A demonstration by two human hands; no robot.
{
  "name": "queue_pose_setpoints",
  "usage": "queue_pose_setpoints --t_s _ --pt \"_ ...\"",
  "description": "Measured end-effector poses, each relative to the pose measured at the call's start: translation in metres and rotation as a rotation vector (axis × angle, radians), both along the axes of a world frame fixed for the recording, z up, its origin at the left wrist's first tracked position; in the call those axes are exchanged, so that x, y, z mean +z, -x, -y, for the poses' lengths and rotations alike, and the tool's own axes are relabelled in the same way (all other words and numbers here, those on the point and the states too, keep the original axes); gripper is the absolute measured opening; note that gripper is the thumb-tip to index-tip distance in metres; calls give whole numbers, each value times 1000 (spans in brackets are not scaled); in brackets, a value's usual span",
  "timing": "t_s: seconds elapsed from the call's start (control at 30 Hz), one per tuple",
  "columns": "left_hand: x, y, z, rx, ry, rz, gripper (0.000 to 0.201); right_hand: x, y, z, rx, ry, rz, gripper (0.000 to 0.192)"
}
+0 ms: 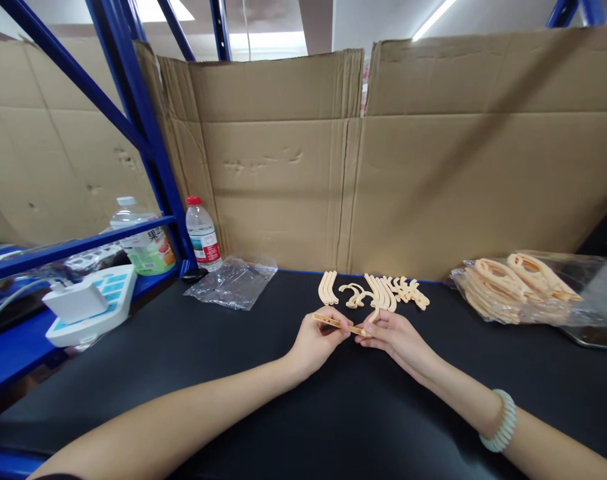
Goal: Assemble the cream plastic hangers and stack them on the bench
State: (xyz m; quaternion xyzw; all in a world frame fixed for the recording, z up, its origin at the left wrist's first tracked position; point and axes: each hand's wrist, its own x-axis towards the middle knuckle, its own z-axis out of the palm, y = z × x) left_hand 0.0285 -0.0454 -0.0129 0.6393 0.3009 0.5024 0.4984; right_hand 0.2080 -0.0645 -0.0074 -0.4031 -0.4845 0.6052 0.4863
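Strip of pale wood-like material, slotted, held above the counter near the middle, slanting down to the right. Left hand: grip clamped on strip, thumb and fingers pinching. Right hand: grip clamped on small curved piece, its tip poking up past the fingers; strip's right end reaches these fingertips. Whether the two parts are joined: can't tell, fingers cover it.

Just beyond hands, on counter, left to right: row of curved slats, arched pieces, second row of curved slats, notched pieces. Far right, clear bag of flat pieces, some with large holes. Left of the slats, crumpled clear plastic bag, near red-capped bottle. Further left, blue rack, larger white-capped bottle, white power strip with plug-in adapter. Cardboard upright behind. Pale bracelet on right wrist.
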Motion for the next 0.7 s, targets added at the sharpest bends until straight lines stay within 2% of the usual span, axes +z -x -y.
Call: queue_pose_setpoints --t_s 0.27,0.7 --pt "0 1 0 13 40 0 9 2 -1 1 35 30 1 34" --pt "1 0 2 0 74 -7 10 -7 3 -2 -51 1 60 44"
